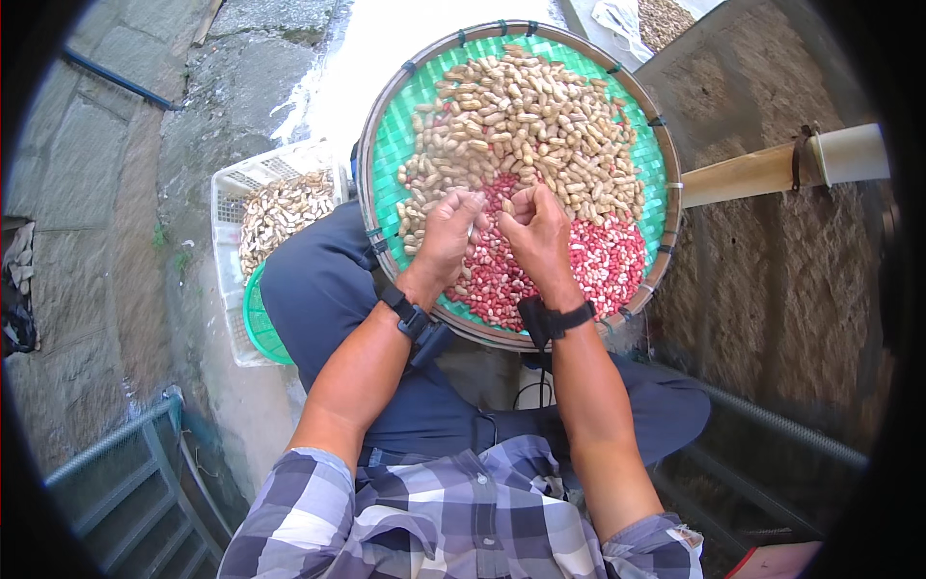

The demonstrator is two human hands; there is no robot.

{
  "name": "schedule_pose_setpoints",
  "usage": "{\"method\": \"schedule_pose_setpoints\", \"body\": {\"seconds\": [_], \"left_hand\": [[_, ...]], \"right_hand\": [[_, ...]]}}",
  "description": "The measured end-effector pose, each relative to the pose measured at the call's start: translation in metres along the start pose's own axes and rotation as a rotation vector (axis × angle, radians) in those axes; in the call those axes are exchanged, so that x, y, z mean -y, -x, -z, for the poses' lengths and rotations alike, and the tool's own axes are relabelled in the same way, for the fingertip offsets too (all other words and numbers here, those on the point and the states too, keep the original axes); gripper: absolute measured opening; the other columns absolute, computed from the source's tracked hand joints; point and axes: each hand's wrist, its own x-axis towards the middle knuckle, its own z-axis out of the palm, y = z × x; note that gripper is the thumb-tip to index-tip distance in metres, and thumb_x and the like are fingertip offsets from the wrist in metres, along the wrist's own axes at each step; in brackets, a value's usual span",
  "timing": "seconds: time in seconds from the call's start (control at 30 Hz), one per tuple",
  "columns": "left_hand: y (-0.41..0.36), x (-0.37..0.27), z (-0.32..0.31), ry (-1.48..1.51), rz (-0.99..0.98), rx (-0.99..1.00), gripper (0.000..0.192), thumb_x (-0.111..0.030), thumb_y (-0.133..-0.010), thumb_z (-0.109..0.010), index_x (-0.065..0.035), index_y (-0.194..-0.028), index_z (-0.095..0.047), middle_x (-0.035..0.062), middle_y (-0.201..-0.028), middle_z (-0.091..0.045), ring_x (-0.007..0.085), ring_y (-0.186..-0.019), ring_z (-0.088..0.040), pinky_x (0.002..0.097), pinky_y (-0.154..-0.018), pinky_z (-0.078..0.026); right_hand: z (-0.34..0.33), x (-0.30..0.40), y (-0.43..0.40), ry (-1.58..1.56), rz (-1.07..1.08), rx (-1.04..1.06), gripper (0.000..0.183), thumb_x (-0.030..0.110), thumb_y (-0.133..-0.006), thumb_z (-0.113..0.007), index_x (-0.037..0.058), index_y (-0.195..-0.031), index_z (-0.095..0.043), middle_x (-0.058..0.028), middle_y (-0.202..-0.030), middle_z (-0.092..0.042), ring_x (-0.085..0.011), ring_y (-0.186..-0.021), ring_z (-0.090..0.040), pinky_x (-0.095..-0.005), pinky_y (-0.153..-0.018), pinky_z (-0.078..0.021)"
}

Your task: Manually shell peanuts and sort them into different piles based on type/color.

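A round woven bamboo tray [391, 152] with a green inside and a brown rim rests at my lap. Unshelled peanuts [539, 108] cover its far part, and red and pale shelled peanut kernels [608, 253] lie in the near part. Over the kernels, my right hand [539, 224] pinches a peanut [508, 208] between thumb and forefinger. Close by on its left, my left hand [452, 228] has its thumb and fingers drawn together. Something small and pale shows beneath those fingers, too little of it to name.
Left of my knee stands a white plastic crate [228, 289] holding peanut shells [278, 217], with a green plastic basket [264, 318] against it. A bamboo pole [752, 174] runs right from the tray. Metal railings [108, 434] flank the lower left; a stone wall [759, 289] rises at right.
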Motion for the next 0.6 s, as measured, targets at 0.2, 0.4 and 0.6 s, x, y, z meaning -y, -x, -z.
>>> {"method": "schedule_pose_setpoints", "body": {"seconds": [0.2, 0.4, 0.6], "left_hand": [[0.003, 0.002, -0.019, -0.140, 0.010, 0.249, 0.020, -0.030, -0.094, -0.063, -0.0093, -0.093, -0.061, -0.0052, -0.069, -0.054, 0.0014, -0.051, -0.042, 0.0175, -0.042, -0.030], [0.014, 0.013, -0.015, -0.209, 0.099, 0.410, 0.021, -0.028, -0.093, -0.063, -0.0086, -0.085, -0.057, -0.0065, -0.072, -0.051, 0.0016, -0.061, -0.042, 0.0197, -0.051, -0.033], [0.028, 0.017, -0.019, -0.268, 0.248, 0.506, 0.018, -0.025, -0.094, -0.061, -0.0081, -0.096, -0.059, -0.0077, -0.072, -0.052, -0.0006, -0.057, -0.041, 0.0178, -0.048, -0.031]], "right_hand": [[0.033, 0.006, 0.015, -0.100, 0.012, 0.088, 0.018, 0.008, -0.074, -0.071, 0.0006, -0.087, -0.061, -0.0101, -0.076, -0.059, -0.0191, -0.066, -0.060, -0.0327, -0.060, -0.0495], [0.050, -0.021, 0.037, -0.382, -0.162, 0.401, 0.029, 0.015, -0.076, -0.079, 0.0041, -0.097, -0.062, 0.0006, -0.079, -0.054, -0.0080, -0.070, -0.053, -0.0249, -0.060, -0.0457], [0.065, -0.019, 0.057, -0.609, -0.285, 0.488, 0.022, 0.006, -0.082, -0.075, 0.0010, -0.097, -0.060, -0.0024, -0.075, -0.060, -0.0065, -0.062, -0.057, -0.0220, -0.053, -0.0475]]}}
